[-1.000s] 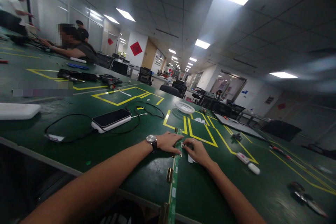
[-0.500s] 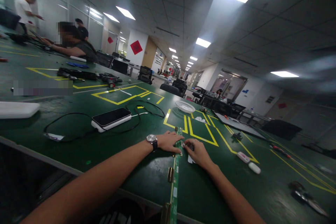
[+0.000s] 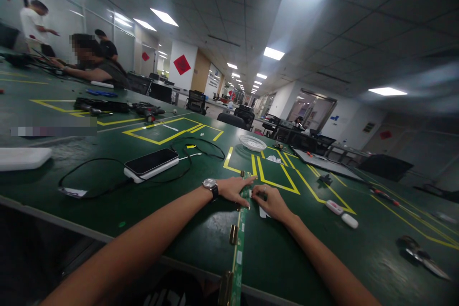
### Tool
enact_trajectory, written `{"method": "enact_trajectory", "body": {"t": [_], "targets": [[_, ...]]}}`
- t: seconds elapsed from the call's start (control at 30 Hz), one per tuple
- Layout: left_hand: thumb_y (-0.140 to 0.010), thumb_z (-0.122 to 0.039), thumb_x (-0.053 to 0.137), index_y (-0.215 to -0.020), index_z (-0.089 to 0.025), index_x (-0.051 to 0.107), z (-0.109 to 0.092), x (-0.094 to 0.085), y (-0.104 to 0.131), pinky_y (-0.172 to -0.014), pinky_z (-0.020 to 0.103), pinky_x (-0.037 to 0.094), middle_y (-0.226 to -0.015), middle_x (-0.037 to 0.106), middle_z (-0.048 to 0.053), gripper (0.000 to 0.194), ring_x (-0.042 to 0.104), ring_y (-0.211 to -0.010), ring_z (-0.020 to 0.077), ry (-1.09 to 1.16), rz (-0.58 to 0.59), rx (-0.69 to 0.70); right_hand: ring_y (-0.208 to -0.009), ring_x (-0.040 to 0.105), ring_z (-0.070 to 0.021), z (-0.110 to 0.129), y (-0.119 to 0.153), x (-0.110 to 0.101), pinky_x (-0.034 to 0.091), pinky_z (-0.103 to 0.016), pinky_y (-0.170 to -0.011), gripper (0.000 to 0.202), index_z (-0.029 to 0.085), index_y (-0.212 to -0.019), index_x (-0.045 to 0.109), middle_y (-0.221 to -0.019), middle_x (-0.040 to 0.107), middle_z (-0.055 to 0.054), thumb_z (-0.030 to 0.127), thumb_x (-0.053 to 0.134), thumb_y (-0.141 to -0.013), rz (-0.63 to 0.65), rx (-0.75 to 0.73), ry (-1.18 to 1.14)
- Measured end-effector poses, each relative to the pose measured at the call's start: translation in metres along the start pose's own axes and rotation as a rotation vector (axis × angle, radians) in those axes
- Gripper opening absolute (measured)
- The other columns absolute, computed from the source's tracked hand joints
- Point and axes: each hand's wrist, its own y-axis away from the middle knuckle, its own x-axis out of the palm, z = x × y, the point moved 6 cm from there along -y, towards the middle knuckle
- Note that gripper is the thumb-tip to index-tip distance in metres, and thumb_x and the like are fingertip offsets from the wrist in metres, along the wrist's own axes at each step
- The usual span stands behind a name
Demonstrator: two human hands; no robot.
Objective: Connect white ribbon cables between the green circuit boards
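Note:
A long, narrow green circuit board with brass-coloured connectors runs from the table's near edge away from me. My left hand, wearing a wristwatch, rests across its far part, thumb and fingers stretched apart on the board. Just to the right, my right hand has its thumb and fingers pinched together at the board's edge. Whatever is between those fingertips is too small to make out. Partly under the right hand, a white slip of paper lies on the table.
A phone on a white box with a black cable lies left. Beyond the hands stands a white basket. On the right are a white case, a pink-and-white item and a screwdriver. People are at the far left.
The left hand's fingers reach slightly farther right over the board. My right hand stays pinched beside it, a little more to the right. The view has shifted slightly.

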Motion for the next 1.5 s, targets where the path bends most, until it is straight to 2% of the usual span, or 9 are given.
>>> {"method": "enact_trajectory", "body": {"t": [0.23, 0.4, 0.6, 0.67, 0.77, 0.9, 1.1, 1.33, 1.5], "targets": [[-0.077, -0.056, 0.072, -0.156, -0.016, -0.001, -0.003, -0.001, 0.003, -0.110, 0.045, 0.032, -0.153, 0.034, 0.021, 0.115, 0.041, -0.136, 0.0368, 0.050, -0.041, 0.019, -0.088, 0.066, -0.0200, 0.004, -0.001, -0.006, 0.049, -0.032, -0.083, 0.011, 0.021, -0.088, 0.069, -0.091, 0.072, -0.004, 0.025, 0.058, -0.089, 0.005, -0.003, -0.016], [-0.082, -0.054, 0.067, -0.156, -0.019, 0.000, -0.003, -0.006, 0.003, -0.114, 0.053, 0.024, -0.158, 0.024, 0.018, 0.106, 0.032, -0.142, 0.0368, 0.102, -0.127, 0.024, -0.110, 0.063, -0.0220, 0.008, -0.004, -0.019, 0.046, -0.039, -0.099, 0.024, 0.021, -0.103, 0.070, -0.115, 0.070, -0.009, 0.023, 0.048, -0.094, -0.088, -0.040, -0.061], [-0.096, -0.040, 0.050, -0.153, -0.021, 0.023, 0.001, -0.030, 0.010, -0.113, 0.044, 0.030, -0.151, 0.040, 0.013, 0.066, 0.042, -0.136, 0.0274, 0.162, -0.411, -0.021, -0.127, 0.053, -0.0209, 0.020, -0.004, -0.003, 0.039, -0.039, -0.111, 0.039, 0.024, -0.129, 0.062, -0.137, 0.060, -0.006, 0.024, 0.040, -0.097, 0.192, -0.169, -0.011], [-0.097, -0.037, 0.048, -0.151, -0.023, 0.027, 0.001, -0.035, 0.015, -0.112, 0.045, 0.031, -0.150, 0.042, 0.012, 0.060, 0.042, -0.135, 0.0268, 0.102, -0.426, -0.058, -0.128, 0.053, -0.0212, 0.003, -0.002, -0.009, 0.037, -0.039, -0.112, 0.041, 0.023, -0.130, 0.062, -0.138, 0.059, -0.007, 0.027, 0.036, -0.099, 0.181, -0.083, 0.070], [-0.099, -0.035, 0.046, -0.149, -0.023, 0.030, -0.001, -0.038, 0.019, -0.110, 0.045, 0.031, -0.148, 0.045, 0.011, 0.055, 0.041, -0.134, 0.0259, -0.029, -0.419, -0.095, -0.130, 0.051, -0.0230, -0.046, 0.011, -0.025, 0.035, -0.040, -0.113, 0.043, 0.020, -0.129, 0.062, -0.139, 0.058, -0.008, 0.035, 0.035, -0.099, 0.125, 0.289, 0.323], [-0.099, -0.035, 0.046, -0.147, -0.023, 0.033, -0.009, -0.036, 0.019, -0.105, 0.043, 0.035, -0.143, 0.050, 0.009, 0.050, 0.045, -0.130, 0.0250, -0.175, -0.416, -0.091, -0.129, 0.050, -0.0331, -0.091, 0.039, -0.045, 0.039, -0.059, -0.102, 0.049, 0.021, -0.124, 0.063, -0.138, 0.057, -0.013, 0.042, 0.027, -0.100, 0.017, 0.698, 0.480], [-0.098, -0.037, 0.049, -0.144, -0.025, 0.037, -0.025, -0.018, 0.013, -0.104, 0.041, 0.035, -0.140, 0.052, 0.006, 0.049, 0.046, -0.126, 0.0256, -0.273, -0.327, -0.032, -0.131, 0.046, -0.0343, -0.101, 0.050, -0.043, 0.039, -0.062, -0.098, 0.051, 0.021, -0.127, 0.060, -0.143, 0.051, -0.014, 0.042, 0.023, -0.099, 0.008, 0.806, 0.491], [-0.099, -0.040, 0.048, -0.143, -0.028, 0.038, -0.024, -0.013, 0.013, -0.100, 0.042, 0.037, -0.138, 0.054, 0.005, 0.047, 0.048, -0.123, 0.0265, -0.298, -0.276, -0.049, -0.147, 0.023, -0.0274, -0.109, 0.059, -0.033, 0.019, -0.056, -0.117, 0.069, 0.014, -0.152, 0.030, -0.160, 0.026, -0.011, 0.054, 0.020, -0.096, 0.142, 0.879, 0.440], [-0.099, -0.041, 0.047, -0.141, -0.026, 0.041, -0.018, -0.014, 0.014, -0.098, 0.042, 0.039, -0.134, 0.056, 0.007, 0.045, 0.049, -0.122, 0.0267, -0.336, -0.270, -0.075, -0.145, 0.027, -0.0283, -0.109, 0.059, -0.040, 0.023, -0.056, -0.115, 0.068, 0.018, -0.150, 0.035, -0.157, 0.033, -0.011, 0.055, 0.017, -0.096, 0.115, 0.841, 0.409]]}}
